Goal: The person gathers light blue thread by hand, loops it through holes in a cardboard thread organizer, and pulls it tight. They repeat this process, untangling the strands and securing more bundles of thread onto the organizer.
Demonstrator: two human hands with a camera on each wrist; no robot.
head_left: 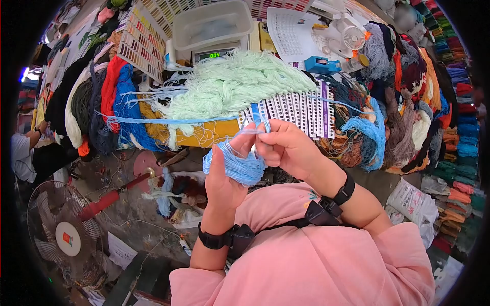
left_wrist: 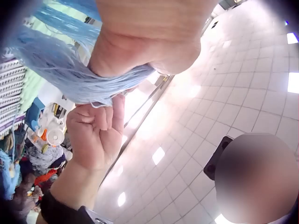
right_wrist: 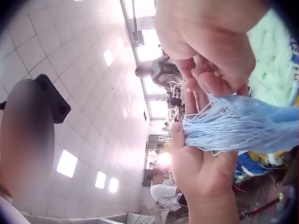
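My left hand [head_left: 223, 186] holds a skein of light blue yarn [head_left: 237, 167], which lies across the palm between thumb and fingers. My right hand [head_left: 292, 147] meets the left fingertips and pinches a few blue strands there, with its fingers curled. Seen from the right wrist, the skein [right_wrist: 233, 125] fans into many loops at the left palm. From the left wrist, it hangs over the left hand, partly hiding the right fingertips. A long blue strand bundle [head_left: 168, 121] stretches left along the table edge. Behind the hands lies a heap of pale green yarn [head_left: 229, 84].
Shade cards with rows of holes [head_left: 301, 109] lie beside the green heap. Farther back are a scale [head_left: 214, 54] with a plastic tub [head_left: 212, 25] and a blue tape dispenser [head_left: 322, 65]. Coloured skeins hang on both sides. A floor fan [head_left: 66, 237] stands at lower left.
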